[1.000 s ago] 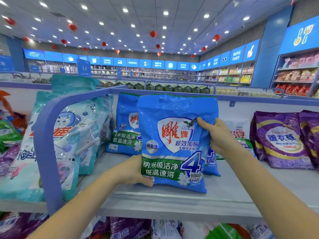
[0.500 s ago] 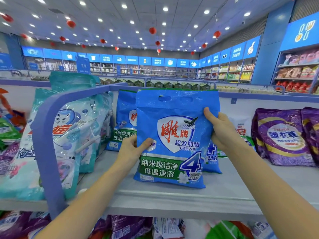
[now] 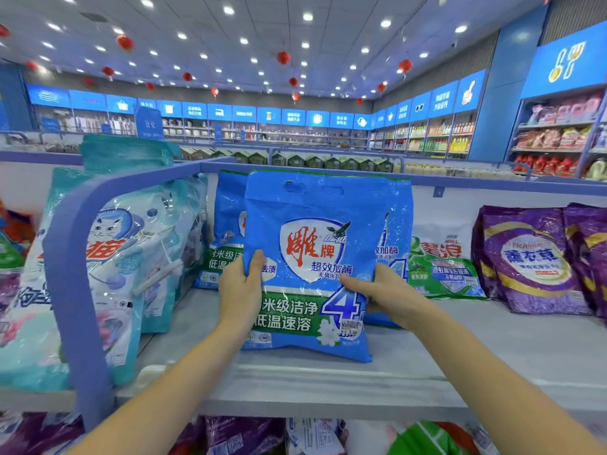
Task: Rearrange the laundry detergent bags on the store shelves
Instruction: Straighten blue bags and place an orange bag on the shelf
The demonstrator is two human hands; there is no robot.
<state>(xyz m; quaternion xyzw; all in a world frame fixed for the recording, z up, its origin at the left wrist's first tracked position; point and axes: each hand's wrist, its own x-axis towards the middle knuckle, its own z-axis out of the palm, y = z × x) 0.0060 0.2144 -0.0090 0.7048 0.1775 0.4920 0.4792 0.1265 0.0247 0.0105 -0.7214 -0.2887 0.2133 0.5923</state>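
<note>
A blue detergent bag [image 3: 315,244] with a red-lettered shield logo and a green band stands upright on the grey shelf [image 3: 460,362], near its front. My left hand [image 3: 241,290] grips its left edge, thumb on the front. My right hand [image 3: 382,292] holds its right side lower down, thumb across the front. Two more blue bags of the same kind stand behind it, one at the left [image 3: 226,224] and one at the right [image 3: 395,244], partly hidden.
A blue rail divider [image 3: 70,257] separates this bay from teal cat-print bags [image 3: 131,257] on the left. A white-and-green bag [image 3: 440,270] and purple bags [image 3: 532,261] stand to the right. More bags fill the shelf below. Store aisles lie beyond.
The blue bag has shifted slightly toward the back and now rests on the shelf. My left hand rose from its bottom corner to its left edge; my right hand slid down its right side.
</note>
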